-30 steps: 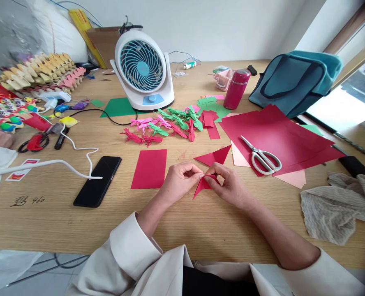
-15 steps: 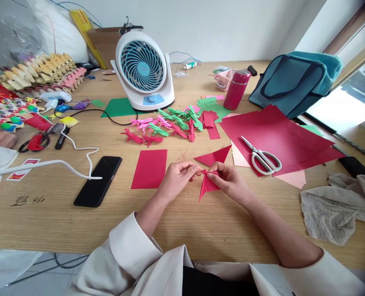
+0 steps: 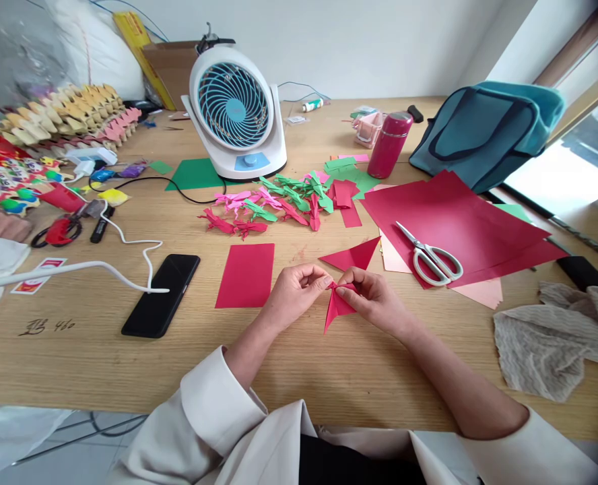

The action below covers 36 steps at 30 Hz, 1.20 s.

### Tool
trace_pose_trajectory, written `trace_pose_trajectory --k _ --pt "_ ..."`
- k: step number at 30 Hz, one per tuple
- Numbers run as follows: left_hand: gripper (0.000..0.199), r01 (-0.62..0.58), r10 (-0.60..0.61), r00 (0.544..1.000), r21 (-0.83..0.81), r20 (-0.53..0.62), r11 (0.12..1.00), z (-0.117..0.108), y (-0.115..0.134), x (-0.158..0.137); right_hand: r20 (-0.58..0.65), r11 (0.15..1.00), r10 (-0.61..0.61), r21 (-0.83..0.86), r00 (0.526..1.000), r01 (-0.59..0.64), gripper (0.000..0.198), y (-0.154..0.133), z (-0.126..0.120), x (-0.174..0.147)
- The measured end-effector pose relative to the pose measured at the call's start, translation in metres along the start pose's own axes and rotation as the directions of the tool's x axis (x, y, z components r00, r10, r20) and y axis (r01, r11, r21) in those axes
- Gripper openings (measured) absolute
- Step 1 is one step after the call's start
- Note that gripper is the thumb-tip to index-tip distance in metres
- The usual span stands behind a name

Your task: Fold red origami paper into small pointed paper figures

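Between my two hands is a folded piece of red paper (image 3: pixel 335 311), with a pointed flap hanging down toward me. My left hand (image 3: pixel 299 291) pinches its small left tip between thumb and fingers. My right hand (image 3: pixel 377 298) is closed on the paper's right side, thumb on top, and hides part of it. Just beyond the hands lies a red paper triangle (image 3: pixel 352 256). To the left of my left hand a flat red paper rectangle (image 3: pixel 245 276) rests on the table. Folded paper figures (image 3: pixel 279 202) in green, pink and red are heaped farther back.
White-handled scissors (image 3: pixel 433 259) lie on large red sheets (image 3: pixel 460 209) at right. A black phone (image 3: pixel 160 296) with a white cable is at left. Behind stand a fan (image 3: pixel 236 111), a red flask (image 3: pixel 390 145) and a blue bag (image 3: pixel 481 135). A crumpled cloth (image 3: pixel 541 343) lies at right.
My left hand has shifted slightly right, closer to my right hand. The folded paper's hanging flap has moved a little left. Both hands keep their hold on it.
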State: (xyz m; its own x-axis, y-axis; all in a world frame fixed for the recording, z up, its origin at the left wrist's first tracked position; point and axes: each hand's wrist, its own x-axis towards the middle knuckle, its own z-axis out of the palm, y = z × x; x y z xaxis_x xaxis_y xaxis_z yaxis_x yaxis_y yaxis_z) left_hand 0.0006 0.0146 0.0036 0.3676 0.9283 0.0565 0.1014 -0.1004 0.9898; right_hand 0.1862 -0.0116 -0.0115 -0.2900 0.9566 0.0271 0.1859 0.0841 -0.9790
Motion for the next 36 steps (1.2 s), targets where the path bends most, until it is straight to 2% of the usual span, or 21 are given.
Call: trace_pose_trajectory --k 11,20,24,31,36 --pt "0.017 -0.012 0.013 1.0 0.108 -0.015 0.994 0.001 -0.003 0.0 0.005 1.0 0.013 -0.022 1.0 -0.013 0.022 -0.005 0.0 -0.001" --pt "0.018 -0.175 0.224 0.972 0.427 -0.067 0.887 0.008 -0.001 -0.006 -0.014 1.0 0.005 -0.013 1.0 -0.005 0.022 -0.003 0.0 -0.001" --pt "0.023 -0.182 0.22 0.974 0.424 -0.043 0.887 0.008 -0.001 -0.006 -0.047 1.0 0.011 0.003 0.999 -0.011 0.024 -0.001 0.001 0.0" --pt "0.017 -0.202 0.241 0.97 0.43 -0.037 0.88 0.011 0.002 -0.006 -0.034 0.997 -0.013 -0.073 0.999 0.01 0.019 -0.004 0.0 -0.001" --pt "0.018 -0.186 0.202 0.979 0.355 -0.008 0.916 0.009 0.0 -0.004 -0.04 0.998 -0.025 -0.06 0.999 0.023 0.019 -0.003 0.0 -0.001"
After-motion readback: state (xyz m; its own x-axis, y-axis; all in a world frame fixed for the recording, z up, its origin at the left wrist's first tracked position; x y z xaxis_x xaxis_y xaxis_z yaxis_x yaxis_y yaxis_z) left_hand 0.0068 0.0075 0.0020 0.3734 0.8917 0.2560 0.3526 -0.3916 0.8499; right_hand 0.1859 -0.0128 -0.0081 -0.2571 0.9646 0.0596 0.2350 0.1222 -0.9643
